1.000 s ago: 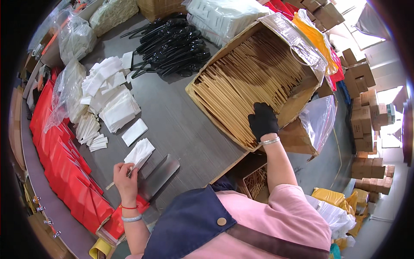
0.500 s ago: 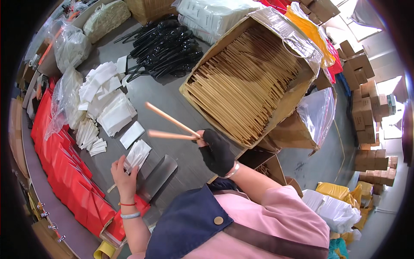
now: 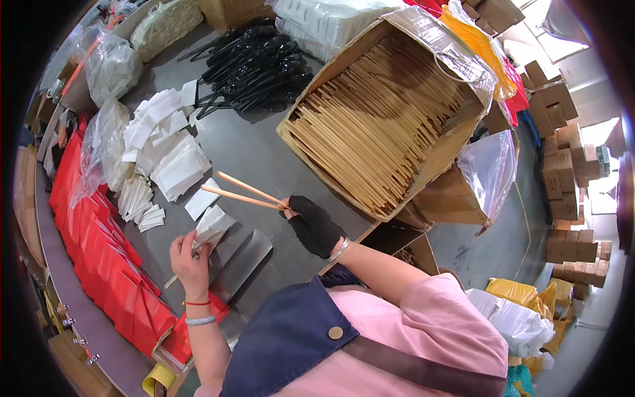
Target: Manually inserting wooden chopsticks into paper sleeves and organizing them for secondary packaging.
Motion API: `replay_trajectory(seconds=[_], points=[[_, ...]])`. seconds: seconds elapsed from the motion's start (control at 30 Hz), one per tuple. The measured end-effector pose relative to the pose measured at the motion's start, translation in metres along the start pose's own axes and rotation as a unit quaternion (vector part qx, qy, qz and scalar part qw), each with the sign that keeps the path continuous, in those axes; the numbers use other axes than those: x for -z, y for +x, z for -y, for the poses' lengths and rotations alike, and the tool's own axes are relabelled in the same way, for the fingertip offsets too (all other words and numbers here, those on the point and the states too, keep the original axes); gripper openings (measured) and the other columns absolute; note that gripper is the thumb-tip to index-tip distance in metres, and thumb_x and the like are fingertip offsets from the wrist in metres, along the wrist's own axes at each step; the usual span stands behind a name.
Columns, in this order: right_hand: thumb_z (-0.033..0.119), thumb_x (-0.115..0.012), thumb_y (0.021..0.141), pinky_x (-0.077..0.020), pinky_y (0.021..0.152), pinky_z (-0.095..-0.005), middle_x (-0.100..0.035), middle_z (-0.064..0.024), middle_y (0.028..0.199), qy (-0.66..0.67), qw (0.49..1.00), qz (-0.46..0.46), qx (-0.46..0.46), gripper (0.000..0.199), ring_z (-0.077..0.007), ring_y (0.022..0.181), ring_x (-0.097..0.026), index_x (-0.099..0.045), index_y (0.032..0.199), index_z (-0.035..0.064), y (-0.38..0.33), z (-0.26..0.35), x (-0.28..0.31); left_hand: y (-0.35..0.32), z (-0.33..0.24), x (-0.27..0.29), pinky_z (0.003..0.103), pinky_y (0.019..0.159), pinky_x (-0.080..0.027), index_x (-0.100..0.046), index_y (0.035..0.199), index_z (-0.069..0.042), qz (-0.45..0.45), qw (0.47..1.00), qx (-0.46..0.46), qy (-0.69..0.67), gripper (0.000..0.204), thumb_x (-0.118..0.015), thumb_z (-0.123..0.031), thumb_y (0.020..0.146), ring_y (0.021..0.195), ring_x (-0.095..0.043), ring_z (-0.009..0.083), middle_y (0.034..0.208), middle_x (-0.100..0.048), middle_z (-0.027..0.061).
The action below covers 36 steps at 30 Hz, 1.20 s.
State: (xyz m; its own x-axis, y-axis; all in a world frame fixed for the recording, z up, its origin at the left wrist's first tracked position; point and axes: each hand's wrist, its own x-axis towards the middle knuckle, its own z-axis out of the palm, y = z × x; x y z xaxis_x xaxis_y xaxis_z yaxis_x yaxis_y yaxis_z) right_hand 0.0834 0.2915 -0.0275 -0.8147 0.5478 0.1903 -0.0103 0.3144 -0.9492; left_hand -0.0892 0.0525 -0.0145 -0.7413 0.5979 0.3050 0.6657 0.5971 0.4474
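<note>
My right hand (image 3: 316, 227), in a black fingerless glove, pinches a pair of wooden chopsticks (image 3: 248, 187) at one end. Their other ends fan slightly apart toward the left. Lower and to the left, my bare left hand (image 3: 190, 264) grips a small bundle of white paper packets (image 3: 215, 223) between thumb and fingers. The chopsticks hover near that bundle, and a flat white packet (image 3: 201, 200) lies on the table just beyond it. Beside my left hand is a shiny metal trough (image 3: 246, 268), with red paper sleeves (image 3: 188, 341) close to my wrist.
An open carton (image 3: 305, 155) full of chopsticks stands at the right of the grey table (image 3: 245, 149). Black plastic-wrapped spoons (image 3: 258, 73) are heaped at the back. White packets (image 3: 180, 165) and a long row of red sleeves (image 3: 112, 264) line the left side.
My right hand has moved left and a little down with the chopsticks, bringing them closer to the white packets; their ends are less spread. My left hand has shifted slightly, still gripping the bundle.
</note>
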Motion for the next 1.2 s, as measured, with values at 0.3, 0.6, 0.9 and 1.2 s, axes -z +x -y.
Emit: replay_trajectory(seconds=[0.3, 0.6, 0.9, 1.2], points=[[0.005, -0.062, 0.090, -0.0494, 0.081, -0.0347, -0.064, -0.0140, 0.095, -0.097, 0.991, 0.077, -0.048, 0.016, -0.0258, 0.089, -0.063, -0.065, 0.105, 0.0020, 0.008, 0.009, 0.005, -0.023, -0.009, 0.021, 0.026, 0.059, -0.045, -0.063, 0.088, -0.002, 0.022, 0.953, 0.200, -0.225, 0.013, -0.073, -0.005, 0.081, 0.062, -0.053, 0.0106, 0.071, -0.058, 0.0018], [0.015, -0.059, 0.092, -0.0475, 0.066, -0.0355, -0.056, -0.0098, 0.075, -0.194, 0.939, 0.284, 0.007, 0.025, -0.0265, 0.071, -0.059, -0.069, 0.115, 0.0159, 0.028, 0.030, 0.015, -0.070, -0.043, 0.020, 0.039, 0.084, -0.046, -0.071, 0.092, -0.009, 0.098, 0.990, 0.095, -0.027, 0.034, -0.084, -0.014, 0.062, 0.098, -0.055, 0.0281, 0.096, -0.062, 0.0060], [0.016, -0.064, 0.089, -0.0493, 0.068, -0.0383, -0.058, -0.0093, 0.079, -0.368, 0.816, 0.419, 0.151, 0.026, -0.0276, 0.074, -0.060, -0.070, 0.115, 0.0144, 0.042, 0.022, -0.005, -0.113, -0.018, 0.049, 0.044, 0.102, -0.038, -0.061, 0.120, -0.006, 0.087, 0.988, 0.126, 0.011, 0.069, -0.087, -0.021, 0.058, 0.118, -0.047, 0.0328, 0.123, -0.057, 0.0080], [0.012, -0.069, 0.083, -0.0511, 0.074, -0.0399, -0.064, -0.0149, 0.086, -0.237, 0.912, 0.322, 0.092, 0.012, -0.0325, 0.085, -0.062, -0.069, 0.093, 0.0065, 0.028, 0.010, -0.041, -0.097, -0.038, 0.027, 0.045, 0.099, -0.040, -0.056, 0.126, -0.004, 0.088, 0.992, 0.093, -0.016, 0.077, -0.087, -0.016, 0.056, 0.118, -0.047, 0.0348, 0.126, -0.053, 0.0104]])
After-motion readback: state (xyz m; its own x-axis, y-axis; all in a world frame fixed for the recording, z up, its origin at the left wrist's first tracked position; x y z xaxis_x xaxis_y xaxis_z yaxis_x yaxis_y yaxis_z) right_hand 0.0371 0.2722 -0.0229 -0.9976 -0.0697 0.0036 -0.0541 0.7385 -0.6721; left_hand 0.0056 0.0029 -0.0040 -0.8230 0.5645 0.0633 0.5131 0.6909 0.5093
